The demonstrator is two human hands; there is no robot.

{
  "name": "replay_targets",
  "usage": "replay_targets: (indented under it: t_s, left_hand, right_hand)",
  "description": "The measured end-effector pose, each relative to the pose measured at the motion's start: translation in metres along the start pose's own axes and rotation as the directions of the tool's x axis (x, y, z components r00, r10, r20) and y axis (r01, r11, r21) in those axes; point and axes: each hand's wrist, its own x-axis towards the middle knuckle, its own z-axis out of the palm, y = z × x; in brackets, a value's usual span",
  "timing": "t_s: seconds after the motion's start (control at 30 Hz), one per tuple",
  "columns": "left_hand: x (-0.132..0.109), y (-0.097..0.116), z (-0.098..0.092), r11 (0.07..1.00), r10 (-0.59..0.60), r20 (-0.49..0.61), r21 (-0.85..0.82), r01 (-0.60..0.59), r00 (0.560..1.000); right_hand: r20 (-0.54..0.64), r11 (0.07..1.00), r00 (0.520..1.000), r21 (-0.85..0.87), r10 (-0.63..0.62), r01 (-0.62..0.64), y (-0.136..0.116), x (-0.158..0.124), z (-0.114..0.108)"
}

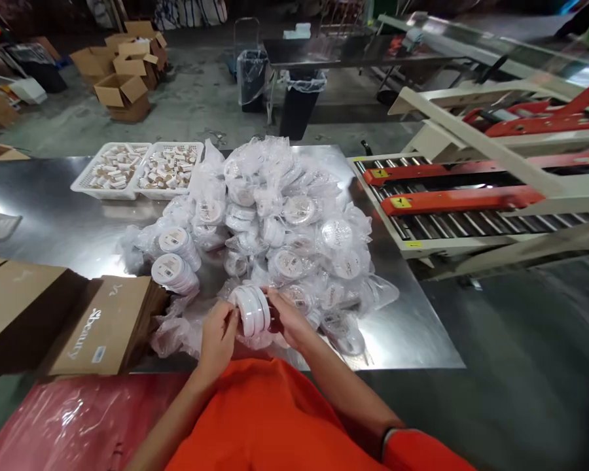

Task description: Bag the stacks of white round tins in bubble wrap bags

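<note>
Between my two hands is a short stack of round white jars, lying on its side above the table's near edge. My left hand grips its left end, thumb and fingers closed on it. At the other end, my right hand holds the stack with its fingers partly hidden behind. Just beyond lies a big heap of clear plastic bags with more round white jars inside. To the left of the heap, unbagged jars with printed labels stand in two leaning stacks.
White baskets of small white and brown pieces sit at the table's far left. Flattened cardboard boxes lie at the near left, above red plastic. A roller conveyor with orange rails adjoins the metal table on the right.
</note>
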Motion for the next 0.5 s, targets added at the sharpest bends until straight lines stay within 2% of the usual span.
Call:
replay_targets:
  t_s: [0.07, 0.1, 0.2, 0.3, 0.4, 0.5]
  left_hand:
    - [-0.003, -0.001, -0.003, 1.000, 0.024, 0.024, 0.010, -0.024, 0.999]
    - [-0.005, -0.002, -0.005, 1.000, 0.013, 0.033, 0.006, -0.013, 0.999]
    - [-0.010, -0.007, -0.008, 0.996, -0.080, 0.051, -0.042, 0.082, 0.995]
    - [-0.015, -0.015, -0.011, 0.985, -0.149, 0.105, -0.069, 0.157, 0.983]
    - [-0.020, -0.026, -0.012, 0.973, -0.222, 0.124, -0.039, 0.229, 0.967]
    - [-0.025, -0.032, -0.011, 0.975, -0.212, 0.073, 0.089, 0.205, 0.975]
  right_hand:
    - [0.041, 0.971, 0.981, 0.135, 0.192, -0.195, 0.002, 0.001, 0.004]
    - [0.049, 0.966, 0.976, 0.140, 0.213, -0.218, 0.004, 0.001, 0.006]
    - [0.025, 0.999, 0.999, -0.002, 0.038, -0.038, 0.011, 0.003, 0.010]
    - [0.022, 0.972, 0.993, -0.200, -0.118, 0.120, 0.018, 0.005, 0.007]
    - [-0.013, 0.914, 0.979, -0.361, -0.204, 0.185, 0.022, 0.008, 0.002]
    - [0.044, 0.851, 0.970, -0.471, -0.239, 0.231, 0.023, 0.007, 0.002]
